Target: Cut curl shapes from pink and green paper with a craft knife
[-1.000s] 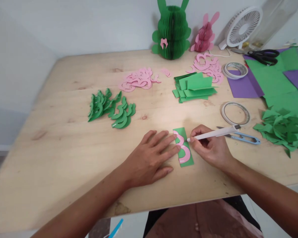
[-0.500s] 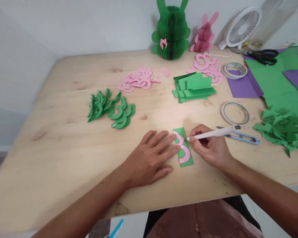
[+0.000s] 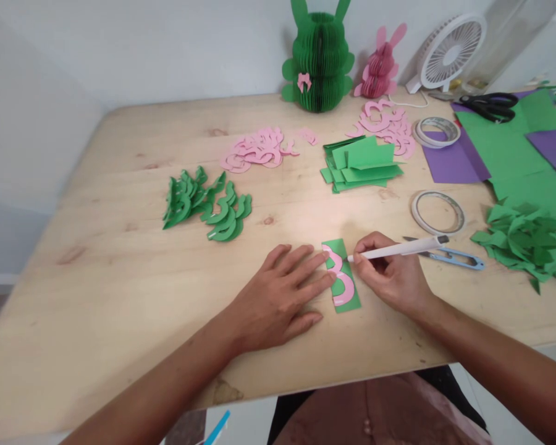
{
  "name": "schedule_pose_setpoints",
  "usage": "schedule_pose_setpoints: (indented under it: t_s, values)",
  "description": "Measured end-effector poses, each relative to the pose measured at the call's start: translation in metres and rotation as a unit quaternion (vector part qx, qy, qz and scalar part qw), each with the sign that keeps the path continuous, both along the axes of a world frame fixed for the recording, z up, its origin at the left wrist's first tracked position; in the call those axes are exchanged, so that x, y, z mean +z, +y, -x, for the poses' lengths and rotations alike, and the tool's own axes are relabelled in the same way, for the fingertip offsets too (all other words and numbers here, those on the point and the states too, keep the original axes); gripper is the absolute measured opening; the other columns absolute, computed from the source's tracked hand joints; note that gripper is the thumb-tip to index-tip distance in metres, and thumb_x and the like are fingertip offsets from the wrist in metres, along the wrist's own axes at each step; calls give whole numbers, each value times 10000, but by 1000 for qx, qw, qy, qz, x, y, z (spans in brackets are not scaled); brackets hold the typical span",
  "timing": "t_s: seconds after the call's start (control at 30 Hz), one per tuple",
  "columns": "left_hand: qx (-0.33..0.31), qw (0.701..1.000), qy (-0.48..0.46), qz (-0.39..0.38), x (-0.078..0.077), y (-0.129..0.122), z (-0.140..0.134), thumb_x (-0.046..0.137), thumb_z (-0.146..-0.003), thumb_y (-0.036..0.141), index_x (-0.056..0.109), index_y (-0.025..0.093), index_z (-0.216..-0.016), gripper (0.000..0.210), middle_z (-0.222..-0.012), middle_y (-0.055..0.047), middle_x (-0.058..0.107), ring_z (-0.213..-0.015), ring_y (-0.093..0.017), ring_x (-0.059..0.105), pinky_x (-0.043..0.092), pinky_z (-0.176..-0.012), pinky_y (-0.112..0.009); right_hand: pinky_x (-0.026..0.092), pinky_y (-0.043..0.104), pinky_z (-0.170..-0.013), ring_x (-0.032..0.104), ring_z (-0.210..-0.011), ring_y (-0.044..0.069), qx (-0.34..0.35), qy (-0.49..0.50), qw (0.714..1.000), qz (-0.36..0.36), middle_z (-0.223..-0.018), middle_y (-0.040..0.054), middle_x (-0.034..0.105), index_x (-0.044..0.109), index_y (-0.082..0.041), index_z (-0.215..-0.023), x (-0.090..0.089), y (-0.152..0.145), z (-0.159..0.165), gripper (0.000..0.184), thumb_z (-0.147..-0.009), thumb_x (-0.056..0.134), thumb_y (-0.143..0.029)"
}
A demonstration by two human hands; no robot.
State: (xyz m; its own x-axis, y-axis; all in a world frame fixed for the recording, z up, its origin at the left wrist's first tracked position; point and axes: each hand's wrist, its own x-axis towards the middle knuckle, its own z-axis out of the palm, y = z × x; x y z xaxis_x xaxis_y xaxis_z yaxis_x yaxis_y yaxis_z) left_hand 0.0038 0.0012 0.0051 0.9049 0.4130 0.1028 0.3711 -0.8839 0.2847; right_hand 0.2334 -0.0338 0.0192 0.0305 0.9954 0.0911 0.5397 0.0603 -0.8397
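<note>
A small green paper rectangle (image 3: 347, 301) lies on the wooden table (image 3: 120, 284) near its front edge, with a pink curved cut-out (image 3: 345, 285) on top of it. My left hand (image 3: 278, 296) lies flat with spread fingers, its fingertips pressing the pink cut-out and the green paper's left side. My right hand (image 3: 391, 275) grips a white pen (image 3: 398, 248), its tip touching the paper at the cut-out's upper right edge.
Blue snips (image 3: 454, 256) and a tape roll (image 3: 438, 212) lie right of my hand. Green curved cut-outs (image 3: 204, 201), pink cut-outs (image 3: 257, 148), stacked green rectangles (image 3: 359, 164), green scraps (image 3: 528, 241), purple and green sheets, black scissors (image 3: 488, 104), paper rabbits (image 3: 317, 55) and a fan (image 3: 451, 52) stand farther back.
</note>
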Motion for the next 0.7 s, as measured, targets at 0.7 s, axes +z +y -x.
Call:
schedule_pose_setpoints:
  t_s: [0.7]
  values:
    - [-2,1000,2,0,0,0,1,456,-947,460,464,254,-1382,481,-1529,-67,368,-1386,-311,316,188,-1115,-506,357,193,-425,454,-477,87,1,-7,1000,-25,-597,-30,525,537,-195,-742,-3,1,0,66,-802,563,-197]
